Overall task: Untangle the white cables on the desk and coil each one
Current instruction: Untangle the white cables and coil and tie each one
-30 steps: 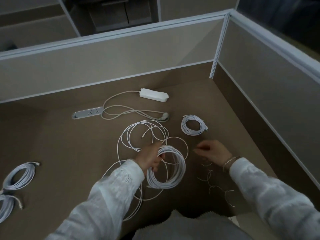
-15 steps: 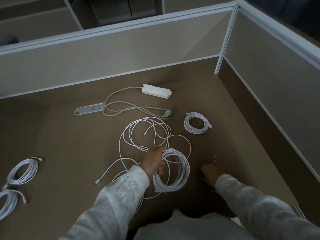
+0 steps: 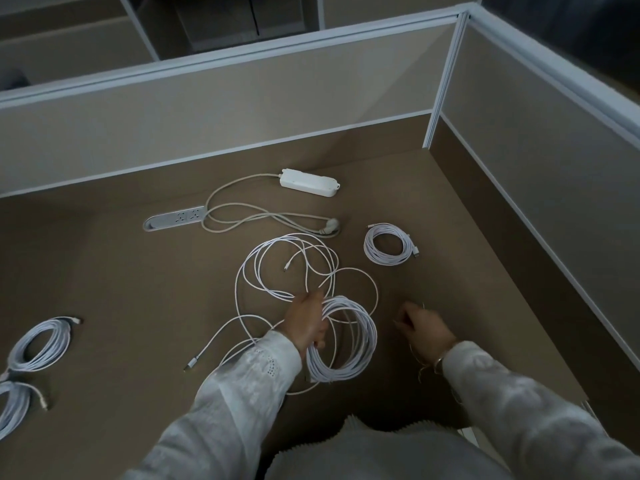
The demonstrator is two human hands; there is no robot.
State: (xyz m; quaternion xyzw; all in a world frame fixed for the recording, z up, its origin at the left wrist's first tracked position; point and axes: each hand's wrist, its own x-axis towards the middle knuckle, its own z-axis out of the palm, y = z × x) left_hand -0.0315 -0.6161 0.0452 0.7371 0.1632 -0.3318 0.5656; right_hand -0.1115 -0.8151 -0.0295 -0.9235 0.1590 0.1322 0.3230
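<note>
White cable is everywhere on this brown desk [image 3: 114,271]. The left hand [image 3: 306,327] has its fingers curled round one side of a half-made coil [image 3: 343,341], gripping the bundled turns just above the desk near the front edge. Beyond it, toward the partition, lies the loose tangle [image 3: 291,268], wide loops crossing one another, and strands from it seem to run straight into the held coil. The right hand [image 3: 424,329] hovers just beside the coil with its fingers curled in; something thin like a wire tie may be pinched there, but I can't tell.

The risk, as I see it, is that pulling more length into the coil drags those crossed loops tight into a knot, since the free plug ends [image 3: 191,364] lie threaded among them. The grip covers only one side, so the far turns could slump and spill open. A hard tug might also sweep the tangle into the power strip lead [image 3: 242,220] behind it. Finished coils sit clear: one at the right [image 3: 389,244], two at the far left [image 3: 40,344].
</note>
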